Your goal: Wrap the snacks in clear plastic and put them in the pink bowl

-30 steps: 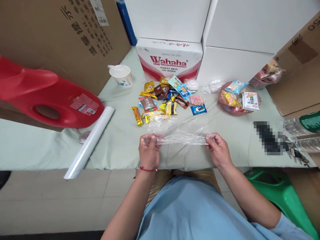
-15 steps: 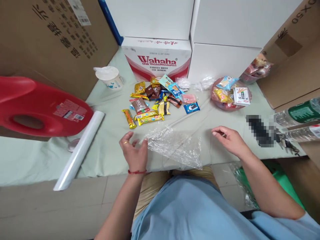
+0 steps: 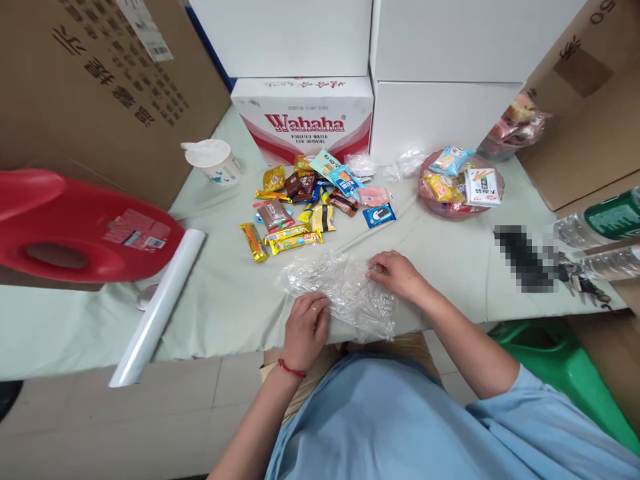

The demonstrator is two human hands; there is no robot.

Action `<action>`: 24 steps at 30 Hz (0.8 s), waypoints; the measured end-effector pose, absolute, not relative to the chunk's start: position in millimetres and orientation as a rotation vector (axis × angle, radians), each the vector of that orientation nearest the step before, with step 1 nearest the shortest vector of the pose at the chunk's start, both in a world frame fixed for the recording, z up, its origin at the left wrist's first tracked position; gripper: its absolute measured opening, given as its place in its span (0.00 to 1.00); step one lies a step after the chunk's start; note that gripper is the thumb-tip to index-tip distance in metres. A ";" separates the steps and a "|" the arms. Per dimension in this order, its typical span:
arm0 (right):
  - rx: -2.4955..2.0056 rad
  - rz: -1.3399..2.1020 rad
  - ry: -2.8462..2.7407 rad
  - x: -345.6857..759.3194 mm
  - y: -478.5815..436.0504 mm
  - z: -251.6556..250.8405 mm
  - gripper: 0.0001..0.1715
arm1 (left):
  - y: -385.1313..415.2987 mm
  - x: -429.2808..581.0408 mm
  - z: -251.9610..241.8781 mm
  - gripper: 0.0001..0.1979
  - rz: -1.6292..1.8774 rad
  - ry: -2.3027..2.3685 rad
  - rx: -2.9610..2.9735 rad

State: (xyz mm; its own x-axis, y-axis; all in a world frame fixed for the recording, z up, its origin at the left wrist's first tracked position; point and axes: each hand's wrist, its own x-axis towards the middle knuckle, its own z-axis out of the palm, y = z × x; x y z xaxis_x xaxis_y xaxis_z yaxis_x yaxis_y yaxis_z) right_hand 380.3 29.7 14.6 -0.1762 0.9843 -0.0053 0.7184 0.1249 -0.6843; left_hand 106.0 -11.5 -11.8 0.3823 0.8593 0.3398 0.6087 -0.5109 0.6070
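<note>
A crumpled clear plastic bag lies flat near the table's front edge. My left hand is at its lower left edge, fingers curled together on the film. At the bag's right side, my right hand has thumb and index finger pinched on the plastic. Just beyond the bag is a pile of wrapped snacks, with yellow snack bars at its front, a brown packet behind them and a blue packet to the right. A pink translucent bowl holds more packets.
A red jug and a white roll lie on the left. A paper cup stands behind them. White boxes and a Wahaha carton line the back. Bottles and keys are right; a green stool stands below.
Both hands have come inward onto the plastic bag, the left moving right and the right moving left. Their fingers have closed at its edges. The view has shifted slightly.
</note>
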 end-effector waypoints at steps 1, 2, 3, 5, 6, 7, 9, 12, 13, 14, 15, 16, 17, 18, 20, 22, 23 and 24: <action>-1.623 0.783 -1.913 379.2 27.7 14.8 0.05 | -9.3 105.3 -10.6 0.11 0.915 1.304 2.250; -1.601 0.800 -1.856 378.3 25.0 15.3 0.04 | -7.1 105.7 -8.5 0.11 0.924 1.346 2.254; -1.572 0.831 -1.797 377.4 21.7 16.0 0.05 | -5.1 107.0 -5.8 0.11 0.922 1.390 2.271; -1.517 0.914 -1.690 375.3 14.1 18.1 0.09 | -1.5 112.7 0.4 0.12 0.908 1.458 2.302; -1.497 0.946 -1.645 374.1 10.0 19.3 0.11 | -0.1 116.9 3.5 0.13 0.910 1.457 2.292; -1.485 0.959 -1.608 372.9 5.9 20.7 0.11 | 0.8 121.7 6.4 0.14 0.917 1.431 2.251; -1.483 0.918 -1.565 370.4 -2.3 24.2 0.10 | 1.5 132.7 11.5 0.13 0.934 1.344 2.075; -1.475 0.791 -1.576 365.2 -14.2 31.3 0.10 | 1.0 148.6 16.3 0.08 0.935 1.225 1.713; -1.464 0.757 -1.599 362.9 -17.8 34.0 0.12 | 1.0 153.0 17.2 0.06 0.939 1.202 1.608; -1.450 0.725 -1.629 360.4 -21.1 36.6 0.13 | 1.3 156.8 17.8 0.06 0.943 1.184 1.516; -1.438 0.696 -1.663 357.6 -23.9 39.0 0.15 | 1.8 159.9 18.1 0.07 0.948 1.176 1.431; -1.430 0.670 -1.700 354.7 -26.3 40.9 0.16 | 2.4 162.6 18.2 0.08 0.949 1.177 1.349; -1.425 0.646 -1.731 351.8 -28.3 42.4 0.17 | 3.2 164.7 18.0 0.09 0.948 1.188 1.270; -1.421 0.627 -1.752 349.0 -29.9 43.3 0.17 | 4.1 166.6 17.8 0.10 0.945 1.204 1.198; -1.407 0.610 -1.760 344.0 -32.5 43.6 0.17 | 5.6 170.0 17.2 0.10 0.940 1.235 1.093; -1.392 0.607 -1.748 340.0 -35.0 42.7 0.17 | 7.0 173.1 16.9 0.11 0.936 1.264 1.037; -1.385 0.606 -1.750 338.4 -36.5 42.3 0.17 | 7.7 174.5 17.2 0.11 0.936 1.274 1.022; -1.378 0.605 -1.758 337.1 -38.1 41.9 0.17 | 8.4 175.9 17.8 0.12 0.938 1.276 1.013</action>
State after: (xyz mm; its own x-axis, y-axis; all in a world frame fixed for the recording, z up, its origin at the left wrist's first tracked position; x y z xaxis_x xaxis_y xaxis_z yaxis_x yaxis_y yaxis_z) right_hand 337.1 -38.1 41.9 -0.0826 0.9509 0.2984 0.5663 0.2911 -0.7711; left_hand 175.9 8.4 17.8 0.0740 0.9523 -0.2962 0.0018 0.2968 0.9549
